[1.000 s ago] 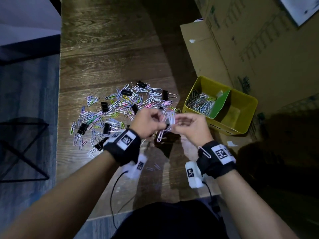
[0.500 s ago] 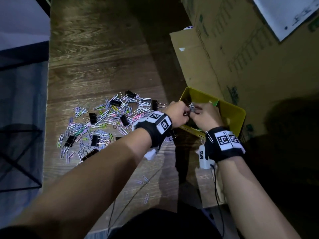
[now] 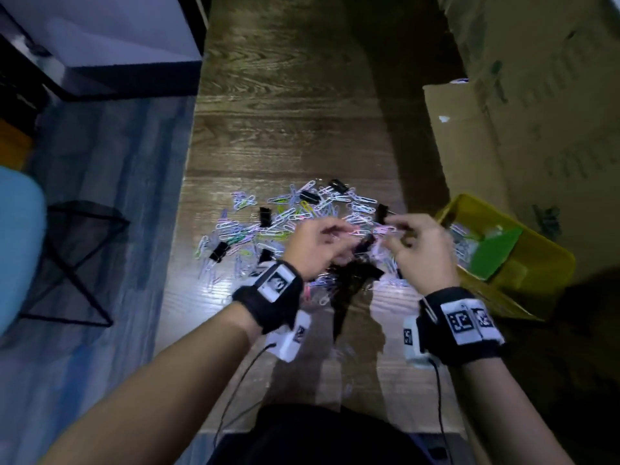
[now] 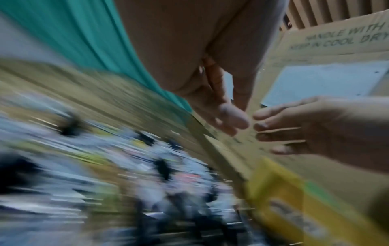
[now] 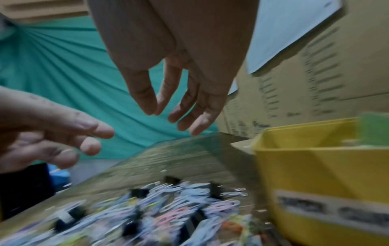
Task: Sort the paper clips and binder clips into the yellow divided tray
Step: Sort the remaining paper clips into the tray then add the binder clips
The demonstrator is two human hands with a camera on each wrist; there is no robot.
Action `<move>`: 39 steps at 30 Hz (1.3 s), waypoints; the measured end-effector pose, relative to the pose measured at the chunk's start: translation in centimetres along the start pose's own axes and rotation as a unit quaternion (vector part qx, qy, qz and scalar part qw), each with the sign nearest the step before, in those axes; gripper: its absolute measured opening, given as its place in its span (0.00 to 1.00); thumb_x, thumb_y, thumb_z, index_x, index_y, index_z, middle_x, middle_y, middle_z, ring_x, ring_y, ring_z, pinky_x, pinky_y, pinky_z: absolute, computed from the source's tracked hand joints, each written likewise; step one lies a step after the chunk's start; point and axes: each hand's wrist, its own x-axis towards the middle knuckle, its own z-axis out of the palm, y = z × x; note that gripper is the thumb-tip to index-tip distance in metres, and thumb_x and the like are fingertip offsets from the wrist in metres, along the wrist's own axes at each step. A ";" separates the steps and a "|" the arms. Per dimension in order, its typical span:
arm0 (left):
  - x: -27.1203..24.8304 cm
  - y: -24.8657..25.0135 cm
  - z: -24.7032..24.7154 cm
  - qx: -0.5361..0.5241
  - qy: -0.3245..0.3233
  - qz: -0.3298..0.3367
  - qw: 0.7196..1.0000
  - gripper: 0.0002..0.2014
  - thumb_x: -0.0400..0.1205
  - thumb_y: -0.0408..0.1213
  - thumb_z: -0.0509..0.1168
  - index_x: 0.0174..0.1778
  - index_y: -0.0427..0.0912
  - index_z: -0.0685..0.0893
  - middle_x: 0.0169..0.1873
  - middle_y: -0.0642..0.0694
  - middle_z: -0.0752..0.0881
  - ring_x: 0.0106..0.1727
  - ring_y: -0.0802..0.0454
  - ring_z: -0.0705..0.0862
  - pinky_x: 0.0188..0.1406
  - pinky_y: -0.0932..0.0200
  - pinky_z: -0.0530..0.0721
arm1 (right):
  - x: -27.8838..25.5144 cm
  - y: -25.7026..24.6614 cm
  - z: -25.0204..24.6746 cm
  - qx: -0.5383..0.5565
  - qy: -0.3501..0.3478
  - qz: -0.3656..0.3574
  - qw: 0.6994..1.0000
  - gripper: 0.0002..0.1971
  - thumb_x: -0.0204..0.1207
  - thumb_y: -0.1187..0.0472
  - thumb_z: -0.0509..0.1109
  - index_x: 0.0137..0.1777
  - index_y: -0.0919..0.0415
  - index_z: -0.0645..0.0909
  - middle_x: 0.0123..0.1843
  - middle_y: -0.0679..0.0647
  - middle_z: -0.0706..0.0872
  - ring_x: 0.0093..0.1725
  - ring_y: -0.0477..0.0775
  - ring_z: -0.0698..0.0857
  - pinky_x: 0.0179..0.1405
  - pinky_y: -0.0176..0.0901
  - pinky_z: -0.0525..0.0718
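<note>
1. Left hand (image 3: 313, 245) raised just over the near edge of the clip pile, fingers loosely spread and only a little bent, nothing held between them as far as the wrist views show
2. Right hand (image 3: 421, 251) beside it on the tray side, fingers likewise slack and apart, thumb tip close to the forefinger in the right wrist view but with nothing visible pinched
3. Fingertips of the two hands close together yet apart, a small gap between them in the left wrist view
4. Below and beyond the hands, paper clips (image 3: 288, 216) in white, lilac, pink and green scattered in a loose heap on the wooden table (image 3: 285, 129)
5. Black binder clips (image 3: 338, 186) mixed through the heap, several near its far and left edges
6. Yellow divided tray (image 3: 536, 263) to the right of the pile, near the right hand, a green divider (image 3: 496, 251) standing slanted inside it
7. More paper clips lying in the tray's left compartment, next to the divider; contents of the right compartment too dark to tell
8. Cardboard boxes (image 3: 543, 95) behind and right of the tray
</note>
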 end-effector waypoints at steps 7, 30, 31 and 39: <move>-3.8 -7.2 -18.0 0.429 0.200 -0.011 0.881 0.15 0.76 0.37 0.70 0.59 0.45 0.83 0.55 0.40 0.82 0.47 0.41 0.84 0.52 0.49 0.82 | -2.5 -6.8 13.2 -0.088 -0.347 -0.139 0.923 0.22 0.78 0.62 0.67 0.72 0.52 0.74 0.70 0.52 0.74 0.66 0.55 0.78 0.67 0.48 0.75; 5.7 -5.2 -22.5 0.278 0.151 -0.084 0.945 0.11 0.80 0.34 0.66 0.58 0.42 0.83 0.50 0.39 0.88 0.47 0.44 0.87 0.53 0.46 0.86 | 4.1 -6.1 13.6 -0.066 -0.077 0.072 0.992 0.08 0.78 0.58 0.70 0.54 0.57 0.85 0.45 0.53 0.87 0.40 0.48 0.81 0.43 0.39 0.82; 5.6 -5.2 -22.3 0.328 0.158 -0.061 0.929 0.14 0.79 0.35 0.66 0.62 0.44 0.81 0.55 0.39 0.86 0.50 0.43 0.86 0.56 0.47 0.85 | 4.3 -5.7 13.7 -0.075 -0.074 0.077 0.991 0.08 0.77 0.59 0.71 0.55 0.58 0.85 0.47 0.54 0.88 0.40 0.48 0.82 0.46 0.42 0.85; 1.1 -11.1 -18.7 0.578 -0.007 0.119 0.808 0.25 0.81 0.48 0.60 0.75 0.51 0.66 0.77 0.36 0.64 0.76 0.34 0.62 0.73 0.31 0.64 | 0.6 -6.3 16.3 -0.190 -0.147 -0.132 0.962 0.22 0.75 0.61 0.69 0.70 0.55 0.76 0.74 0.60 0.73 0.75 0.62 0.68 0.73 0.62 0.69</move>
